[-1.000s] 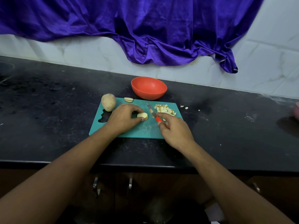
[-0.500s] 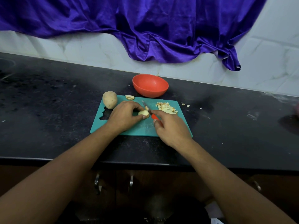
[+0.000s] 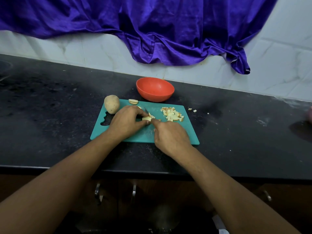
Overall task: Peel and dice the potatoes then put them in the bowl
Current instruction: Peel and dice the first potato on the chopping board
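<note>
On the teal cutting board my left hand pinches a pale potato piece between fingers and thumb. My right hand grips a knife, its blade lying across that piece; the handle is hidden in my fist. A heap of diced potato lies on the board's right part. A whole unpeeled potato sits at the board's far left corner, with potato slices beside it. The orange bowl stands just behind the board and looks empty.
A few stray potato bits lie on the black counter right of the board. Purple cloth hangs on the tiled wall behind. Cabinet handles show below the counter's front edge.
My right hand has moved left toward my left hand, bringing the knife blade onto the held potato piece. The piece now shows cuts. The camera has shifted slightly.
</note>
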Demonstrator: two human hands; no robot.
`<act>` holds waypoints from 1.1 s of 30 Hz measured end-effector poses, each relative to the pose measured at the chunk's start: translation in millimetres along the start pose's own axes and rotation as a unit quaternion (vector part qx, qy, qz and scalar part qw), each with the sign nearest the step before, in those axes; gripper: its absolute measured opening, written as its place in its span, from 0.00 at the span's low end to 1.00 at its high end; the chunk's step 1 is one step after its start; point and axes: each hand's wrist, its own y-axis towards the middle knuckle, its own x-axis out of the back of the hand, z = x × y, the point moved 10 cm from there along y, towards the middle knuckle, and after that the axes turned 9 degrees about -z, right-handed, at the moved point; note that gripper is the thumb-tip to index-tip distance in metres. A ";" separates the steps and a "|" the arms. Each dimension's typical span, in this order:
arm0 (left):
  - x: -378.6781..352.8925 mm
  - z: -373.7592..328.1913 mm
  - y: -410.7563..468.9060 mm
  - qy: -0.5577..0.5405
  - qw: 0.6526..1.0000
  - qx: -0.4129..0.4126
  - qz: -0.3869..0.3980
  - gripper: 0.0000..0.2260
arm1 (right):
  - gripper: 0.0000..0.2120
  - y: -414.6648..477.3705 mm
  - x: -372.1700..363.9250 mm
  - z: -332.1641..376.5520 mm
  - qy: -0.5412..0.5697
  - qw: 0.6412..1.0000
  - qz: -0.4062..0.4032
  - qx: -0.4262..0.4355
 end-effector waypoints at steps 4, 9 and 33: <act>0.4 1.0 0.1 -0.002 1.000 0.006 0.000 0.13 | 0.24 -9.8 0.8 -4.9 -0.015 1.000 -0.005 0.011; -0.2 0.5 -0.4 0.001 1.000 0.010 0.004 0.13 | 0.22 -15.9 0.4 -32.6 0.101 0.993 0.003 -0.063; 4.1 2.4 -2.3 0.005 1.000 0.018 -0.009 0.10 | 0.22 -14.2 8.7 -8.5 0.050 0.998 -0.032 -0.026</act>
